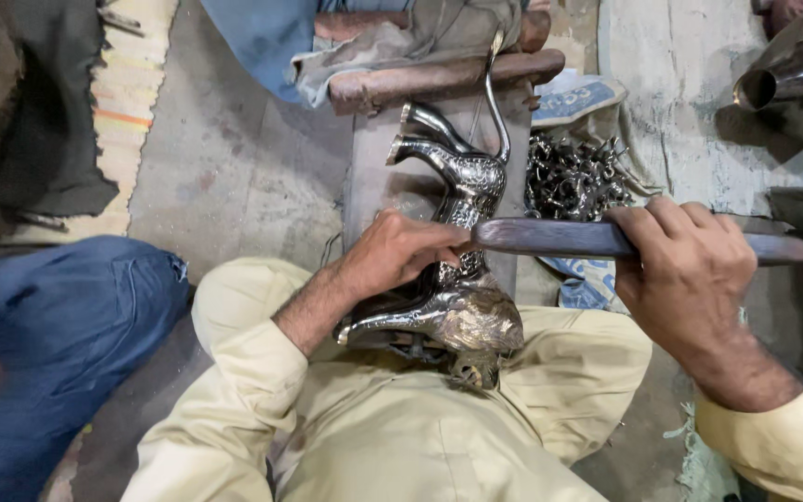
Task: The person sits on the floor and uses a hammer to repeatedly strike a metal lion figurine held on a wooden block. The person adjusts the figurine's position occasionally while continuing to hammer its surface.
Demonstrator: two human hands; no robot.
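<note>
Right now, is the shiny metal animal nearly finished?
Partly. Its legs already gleam, and the body carries fine pattern. In hand: the left hand and right hand press a long file across the animal. Left: the rump nearest the person looks dull and brownish.

Heap of small dark metal parts (573,177) on printed sacking (576,98), shiny metal funnel-shaped vessel (796,79) at right, striped mat (127,93), blue-trousered leg (58,325) at left

- Lighting: soft, even, moderately bright overhead.
- Glare: highlights on metal animal figure (462,237) and far-right metal vessel (796,79).
- Blur: near-left edge soft.
- Shadows: faint.
</note>
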